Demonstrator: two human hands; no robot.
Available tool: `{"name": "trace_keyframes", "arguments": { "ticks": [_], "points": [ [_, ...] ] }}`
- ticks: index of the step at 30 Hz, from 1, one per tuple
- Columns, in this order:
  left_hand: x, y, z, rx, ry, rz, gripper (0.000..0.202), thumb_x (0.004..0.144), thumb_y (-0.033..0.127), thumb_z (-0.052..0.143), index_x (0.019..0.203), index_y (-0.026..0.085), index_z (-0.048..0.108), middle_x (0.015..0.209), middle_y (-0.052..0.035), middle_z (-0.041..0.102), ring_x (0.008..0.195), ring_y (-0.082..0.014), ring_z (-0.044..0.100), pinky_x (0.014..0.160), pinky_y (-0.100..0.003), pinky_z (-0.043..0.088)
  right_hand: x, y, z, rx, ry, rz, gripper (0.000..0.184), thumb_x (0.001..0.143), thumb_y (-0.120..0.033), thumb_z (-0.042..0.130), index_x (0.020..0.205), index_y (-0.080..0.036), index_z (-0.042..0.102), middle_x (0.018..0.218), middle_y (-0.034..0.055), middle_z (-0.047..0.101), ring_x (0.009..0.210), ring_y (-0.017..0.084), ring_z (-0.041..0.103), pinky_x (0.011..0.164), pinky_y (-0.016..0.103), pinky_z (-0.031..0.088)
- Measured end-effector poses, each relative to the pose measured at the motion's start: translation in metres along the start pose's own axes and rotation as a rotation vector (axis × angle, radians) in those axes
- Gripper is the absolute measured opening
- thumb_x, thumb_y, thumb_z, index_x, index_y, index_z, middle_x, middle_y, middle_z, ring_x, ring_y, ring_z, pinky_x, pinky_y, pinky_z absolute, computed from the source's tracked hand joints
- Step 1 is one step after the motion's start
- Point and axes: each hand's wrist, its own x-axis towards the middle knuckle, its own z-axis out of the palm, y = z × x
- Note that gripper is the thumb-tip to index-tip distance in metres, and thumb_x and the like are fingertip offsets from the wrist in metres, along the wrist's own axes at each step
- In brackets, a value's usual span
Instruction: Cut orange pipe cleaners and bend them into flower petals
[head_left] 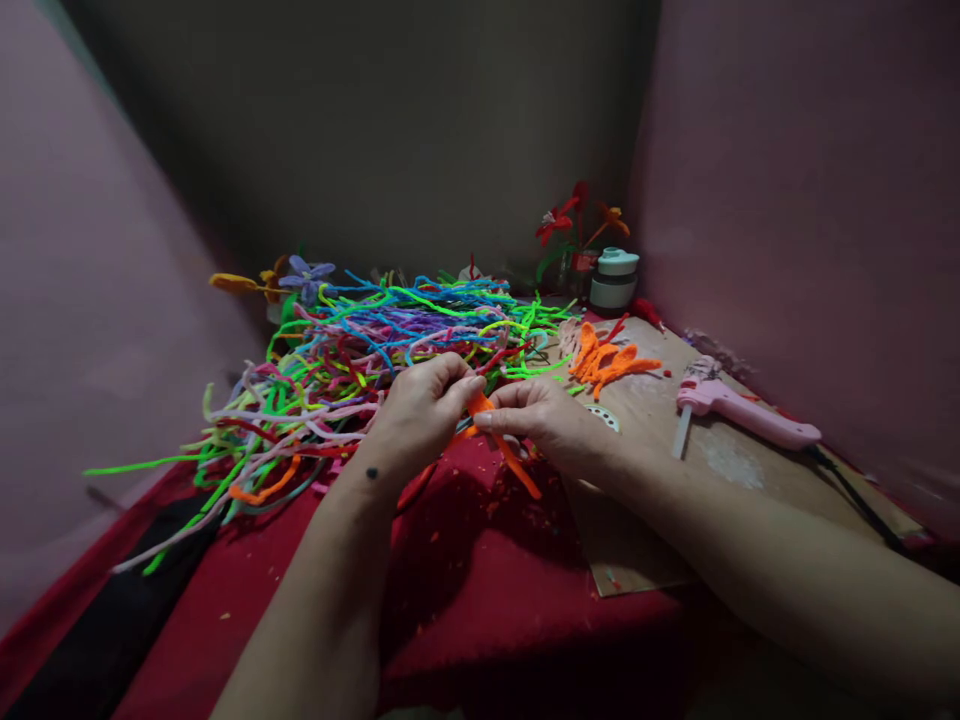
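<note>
Both my hands meet over the red cloth [487,570] at the middle of the view. My left hand [420,410] pinches one end of an orange pipe cleaner [510,455], fingers closed on it. My right hand [544,415] grips the same orange pipe cleaner from the right, fingers curled. The loose end hangs down and to the right below my hands. Just behind lies a big tangled heap of coloured pipe cleaners [360,350].
A brown board [720,460] on the right carries bent orange pipe cleaner pieces [607,362] and a pink glue gun [739,408] with its black cord. At the back stand pipe cleaner flowers [574,225], a small round container [615,278] and more flowers [296,278] on the left. Pink walls close both sides.
</note>
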Motion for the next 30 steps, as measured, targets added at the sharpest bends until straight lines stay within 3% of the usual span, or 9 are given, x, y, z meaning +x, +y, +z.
{"name": "trace_keyframes", "arguments": {
  "ticks": [3, 7, 10, 13, 19, 21, 25, 27, 30],
  "points": [
    [0.0, 0.001, 0.001, -0.03, 0.007, -0.012, 0.021, 0.075, 0.03, 0.056, 0.061, 0.016, 0.052, 0.055, 0.0038, 0.046, 0.051, -0.0078, 0.039, 0.048, -0.021, 0.03, 0.0, -0.001, 0.0, -0.002, 0.001, -0.002, 0.026, 0.073, -0.034, 0.061, 0.057, -0.015, 0.052, 0.047, -0.0057, 0.044, 0.04, 0.005, 0.035, 0.044, 0.021, 0.026],
    [-0.001, -0.001, -0.001, -0.455, -0.068, -0.145, 0.022, 0.073, 0.038, 0.061, 0.076, 0.016, 0.061, 0.06, 0.0022, 0.055, 0.05, -0.0074, 0.045, 0.05, -0.022, 0.036, 0.0, -0.003, 0.0, 0.024, 0.066, -0.042, 0.027, 0.072, -0.034, 0.062, 0.056, -0.015, 0.052, 0.047, -0.006, 0.042, 0.042, 0.005, 0.032, 0.045, 0.022, 0.024],
    [-0.001, -0.003, -0.001, -0.553, -0.094, -0.188, 0.026, 0.066, 0.038, 0.067, 0.079, 0.015, 0.067, 0.065, -0.0017, 0.062, 0.053, -0.0105, 0.052, 0.051, -0.024, 0.04, 0.0, -0.004, 0.001, 0.037, 0.087, -0.072, 0.029, 0.07, -0.036, 0.064, 0.054, -0.015, 0.052, 0.046, -0.006, 0.042, 0.042, 0.005, 0.033, 0.045, 0.023, 0.023],
    [-0.001, -0.003, 0.004, -0.441, -0.039, -0.172, 0.024, 0.064, 0.037, 0.067, 0.071, 0.014, 0.069, 0.059, -0.0023, 0.063, 0.051, -0.0118, 0.052, 0.05, -0.025, 0.04, 0.0, -0.002, 0.002, 0.033, 0.114, -0.054, 0.03, 0.069, -0.034, 0.064, 0.051, -0.015, 0.049, 0.044, -0.0065, 0.04, 0.041, 0.004, 0.03, 0.045, 0.023, 0.022],
    [0.001, 0.0, 0.013, -0.041, 0.206, -0.08, 0.017, 0.067, 0.03, 0.063, 0.068, 0.015, 0.07, 0.06, -0.0005, 0.063, 0.056, -0.011, 0.051, 0.051, -0.021, 0.037, 0.005, 0.005, 0.001, 0.076, 0.128, 0.024, 0.024, 0.067, -0.028, 0.062, 0.052, -0.016, 0.048, 0.041, -0.008, 0.036, 0.037, 0.004, 0.028, 0.041, 0.022, 0.019],
    [0.002, -0.001, 0.009, -0.084, 0.158, -0.113, 0.023, 0.07, 0.036, 0.062, 0.07, 0.014, 0.069, 0.057, 0.0007, 0.059, 0.052, -0.0097, 0.048, 0.048, -0.021, 0.035, 0.006, 0.006, 0.001, 0.109, 0.156, 0.038, 0.025, 0.067, -0.029, 0.062, 0.052, -0.016, 0.047, 0.042, -0.008, 0.037, 0.037, 0.004, 0.028, 0.04, 0.022, 0.019],
    [0.002, 0.0, 0.0, -0.126, -0.075, -0.217, 0.033, 0.07, 0.047, 0.061, 0.069, 0.014, 0.062, 0.049, 0.0046, 0.047, 0.043, -0.0067, 0.036, 0.043, -0.02, 0.027, 0.008, 0.006, -0.001, 0.092, 0.257, -0.036, 0.029, 0.066, -0.035, 0.064, 0.053, -0.015, 0.047, 0.045, -0.0072, 0.039, 0.04, 0.004, 0.03, 0.042, 0.021, 0.02],
    [0.0, 0.001, 0.001, -0.008, -0.13, -0.155, 0.029, 0.071, 0.042, 0.06, 0.063, 0.014, 0.059, 0.05, 0.0046, 0.045, 0.045, -0.0067, 0.035, 0.045, -0.02, 0.027, 0.009, 0.008, -0.002, 0.054, 0.303, -0.055, 0.032, 0.066, -0.037, 0.065, 0.052, -0.016, 0.046, 0.045, -0.0073, 0.038, 0.042, 0.004, 0.03, 0.042, 0.021, 0.02],
    [-0.003, 0.003, 0.01, 0.248, -0.04, 0.041, 0.022, 0.074, 0.031, 0.057, 0.059, 0.015, 0.054, 0.052, 0.0038, 0.045, 0.05, -0.0079, 0.036, 0.05, -0.022, 0.027, 0.011, 0.011, -0.003, 0.002, 0.356, -0.08, 0.035, 0.065, -0.04, 0.066, 0.05, -0.016, 0.045, 0.045, -0.0073, 0.036, 0.042, 0.004, 0.028, 0.043, 0.022, 0.018]
  ]
}}
